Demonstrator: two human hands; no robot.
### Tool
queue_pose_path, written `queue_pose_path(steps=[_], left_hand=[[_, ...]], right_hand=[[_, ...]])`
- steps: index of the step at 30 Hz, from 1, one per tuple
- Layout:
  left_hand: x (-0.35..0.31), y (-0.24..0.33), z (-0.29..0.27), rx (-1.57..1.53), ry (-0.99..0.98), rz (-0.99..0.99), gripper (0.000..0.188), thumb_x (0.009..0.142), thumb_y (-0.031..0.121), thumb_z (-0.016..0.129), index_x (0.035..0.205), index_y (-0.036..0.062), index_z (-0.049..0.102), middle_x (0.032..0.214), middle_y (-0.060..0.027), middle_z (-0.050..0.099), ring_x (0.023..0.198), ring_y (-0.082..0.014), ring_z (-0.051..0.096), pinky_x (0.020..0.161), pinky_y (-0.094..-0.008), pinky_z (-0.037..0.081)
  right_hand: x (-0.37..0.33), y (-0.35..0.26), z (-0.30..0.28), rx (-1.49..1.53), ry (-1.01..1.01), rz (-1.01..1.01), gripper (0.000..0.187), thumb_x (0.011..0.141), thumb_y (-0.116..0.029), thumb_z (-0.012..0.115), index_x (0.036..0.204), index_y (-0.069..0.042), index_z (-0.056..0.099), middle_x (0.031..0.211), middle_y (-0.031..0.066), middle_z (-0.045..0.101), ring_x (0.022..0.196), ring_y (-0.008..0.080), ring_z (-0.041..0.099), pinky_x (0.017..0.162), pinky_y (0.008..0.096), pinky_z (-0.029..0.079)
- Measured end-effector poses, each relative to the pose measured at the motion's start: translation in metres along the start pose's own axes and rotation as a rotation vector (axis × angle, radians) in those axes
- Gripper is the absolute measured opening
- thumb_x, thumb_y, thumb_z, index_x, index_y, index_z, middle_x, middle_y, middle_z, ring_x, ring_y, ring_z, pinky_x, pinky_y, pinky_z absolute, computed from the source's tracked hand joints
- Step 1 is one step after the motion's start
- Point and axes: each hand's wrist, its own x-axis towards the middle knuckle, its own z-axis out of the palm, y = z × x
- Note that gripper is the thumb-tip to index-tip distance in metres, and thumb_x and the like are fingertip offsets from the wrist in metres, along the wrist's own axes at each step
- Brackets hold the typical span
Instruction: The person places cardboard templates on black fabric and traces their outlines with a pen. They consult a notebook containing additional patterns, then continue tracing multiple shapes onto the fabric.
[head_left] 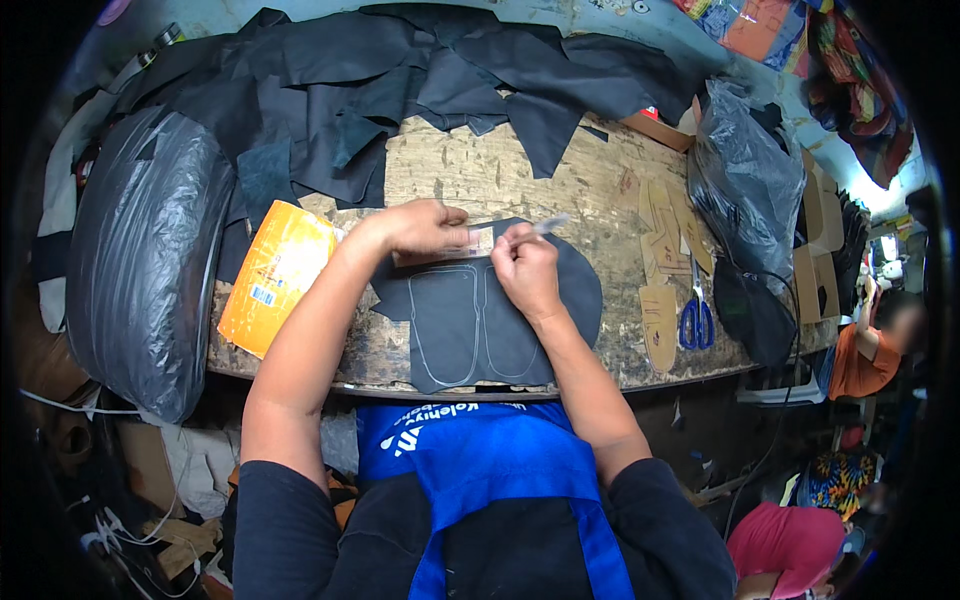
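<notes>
A piece of black leather lies before me, with two rounded, sole-like outlines traced on it in a pale line. Along its far edge is a tan card template, partly hidden by my hands. My left hand lies over the template with its fingers stretched out, pressing it against the leather. In my right hand a slim, light-coloured pen is pinched, slightly blurred. This hand rests on the leather at the template's right end; the pen's tip is hidden.
Black leather pieces heap along the back. An orange package and a plastic-wrapped bundle sit left. Card templates, blue-handled scissors and a grey plastic bag are right. Other people are beyond the table.
</notes>
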Motion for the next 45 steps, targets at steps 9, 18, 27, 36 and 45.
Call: queue_pose_path(steps=[9, 18, 27, 36, 45], left_hand=[[-0.036, -0.016, 0.032, 0.130, 0.580, -0.407, 0.045, 0.059, 0.039, 0.085, 0.086, 0.0063, 0.069, 0.095, -0.0129, 0.063, 0.096, -0.0299, 0.060, 0.082, -0.0395, 0.048], [-0.036, -0.016, 0.032, 0.084, 0.599, -0.360, 0.042, 0.059, 0.033, 0.086, 0.079, 0.0039, 0.062, 0.088, -0.0153, 0.065, 0.088, -0.0335, 0.062, 0.077, -0.0407, 0.049], [-0.039, -0.019, 0.025, -0.034, 0.643, -0.231, 0.031, 0.064, 0.019, 0.082, 0.079, 0.0027, 0.060, 0.074, -0.0160, 0.065, 0.076, -0.0328, 0.065, 0.070, -0.0405, 0.050], [-0.032, -0.028, -0.002, -0.237, 1.265, -0.175, 0.024, 0.071, 0.014, 0.079, 0.074, 0.0025, 0.059, 0.068, -0.0057, 0.059, 0.061, -0.0123, 0.057, 0.055, -0.0292, 0.046], [-0.021, 0.083, 0.142, -0.912, 0.626, 0.003, 0.045, 0.082, 0.012, 0.070, 0.117, -0.0072, 0.048, 0.082, -0.0113, 0.064, 0.067, -0.0142, 0.062, 0.059, -0.0256, 0.051]], right_hand=[[-0.002, 0.003, 0.003, 0.125, 0.025, 0.063, 0.009, 0.084, -0.006, 0.065, 0.081, 0.001, 0.060, 0.066, 0.0042, 0.062, 0.061, 0.0101, 0.058, 0.058, 0.0247, 0.047], [-0.001, 0.003, 0.000, 0.138, -0.011, 0.037, 0.009, 0.083, -0.007, 0.065, 0.081, 0.001, 0.061, 0.067, 0.0053, 0.063, 0.061, 0.0111, 0.060, 0.058, 0.0251, 0.047], [-0.001, 0.018, -0.019, 0.272, 0.183, 0.249, 0.013, 0.093, -0.011, 0.057, 0.096, 0.000, 0.062, 0.081, 0.0051, 0.066, 0.074, 0.0100, 0.061, 0.070, 0.0231, 0.049], [-0.024, 0.020, -0.053, 0.341, 0.255, 0.286, 0.021, 0.096, -0.014, 0.051, 0.107, 0.002, 0.060, 0.089, 0.0117, 0.068, 0.083, 0.0139, 0.064, 0.076, 0.0270, 0.050], [-0.044, 0.001, -0.078, 0.025, 0.028, 0.109, 0.024, 0.080, -0.011, 0.071, 0.101, -0.003, 0.064, 0.098, 0.0144, 0.067, 0.099, 0.0237, 0.062, 0.087, 0.0342, 0.048]])
